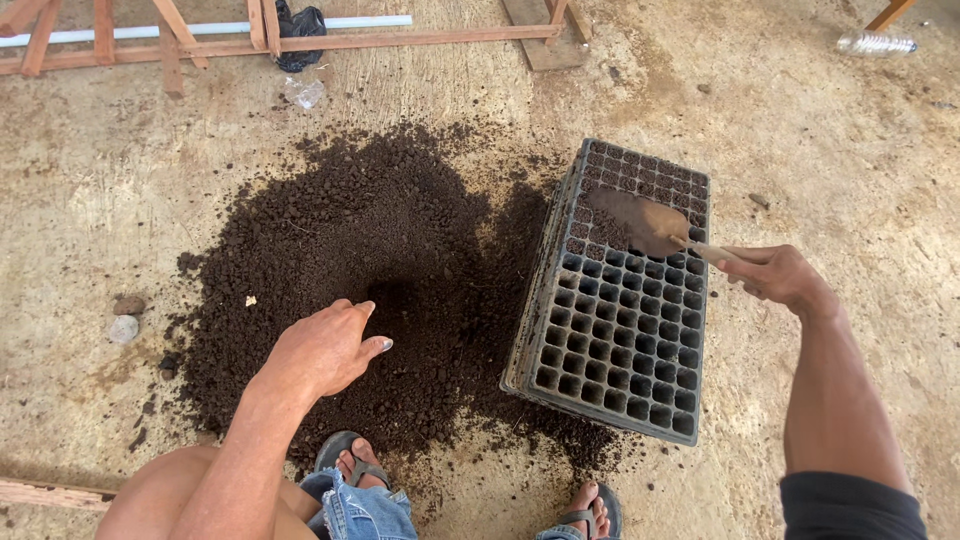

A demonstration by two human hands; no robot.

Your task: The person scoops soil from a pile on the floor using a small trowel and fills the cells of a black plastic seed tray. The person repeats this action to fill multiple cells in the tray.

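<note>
Your right hand [775, 275] is closed on the handle of a small trowel [640, 222]; the grip sits at the very end of the handle, so the blade reaches out well ahead of your knuckles and hangs over the far half of the black seedling tray [620, 320], close above its cells; whether the blade touches the rim I cannot tell. The trowel looks stiff and light, but with soil on the blade its weight would sit far from your grip and it would likely tip, so a hold nearer the blade would probably steady it; the handle is the only sensible place to take it.

Your left hand [325, 350] holds nothing; its fingers are loosely curled and it hovers over, perhaps resting on, the near side of the dark soil heap [380, 260] spread on the concrete floor [830, 150]. The soil looks loose and crumbly, likely to spill from any scoop.

The tray lies just right of the heap, its left edge against the soil; it looks thin, light and flexible, best lifted by its long rims; a few far cells seem to hold soil, the rest look empty. Your sandalled feet [355, 465] stand at the heap's near edge.
</note>
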